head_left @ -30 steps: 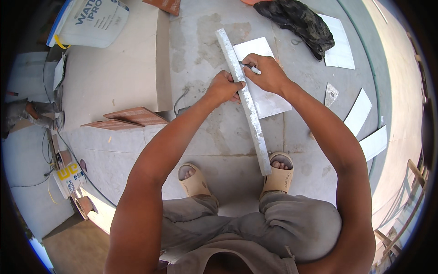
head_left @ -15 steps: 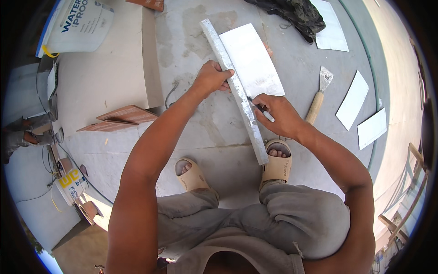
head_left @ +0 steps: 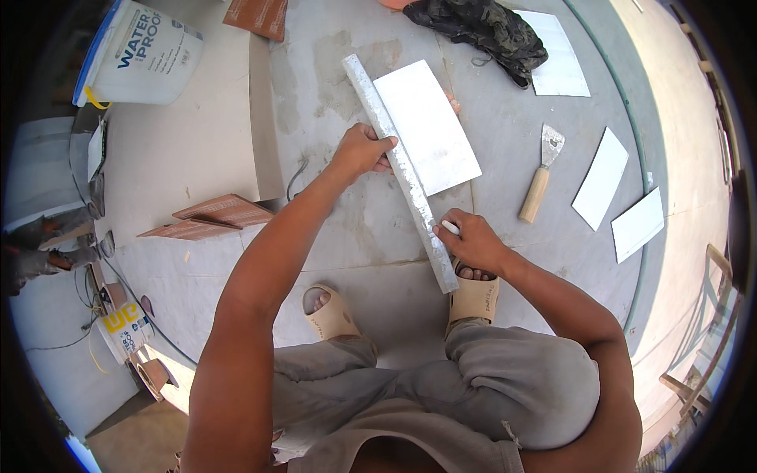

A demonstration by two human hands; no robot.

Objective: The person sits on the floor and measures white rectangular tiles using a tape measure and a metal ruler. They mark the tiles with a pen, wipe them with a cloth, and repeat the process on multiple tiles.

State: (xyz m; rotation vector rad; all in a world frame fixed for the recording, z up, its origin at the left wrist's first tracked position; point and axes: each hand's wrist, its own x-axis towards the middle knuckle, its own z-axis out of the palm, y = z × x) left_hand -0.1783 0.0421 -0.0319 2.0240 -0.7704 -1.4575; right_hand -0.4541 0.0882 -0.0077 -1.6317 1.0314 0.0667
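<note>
A long, scuffed metal straightedge bar lies aslant in front of me, along the left edge of a white tile. My left hand grips the bar near its middle, thumb on top and fingers curled under the far side. In my closed right hand is a marker pen, of which only a pale end shows. That hand rests beside the bar's near part, below the tile's lower corner. The bar's near end reaches my right sandal.
Right of the tile lie a wooden-handled scraper and white tile offcuts. A dark cloth bundle sits at the far side. Brown tiles lean at the left; a white bucket stands far left. A green hose curves along the right.
My right hand has moved toward me along the bar, away from the tile's near corner. My left hand keeps its hold on the bar. The whole view has shifted slightly.
</note>
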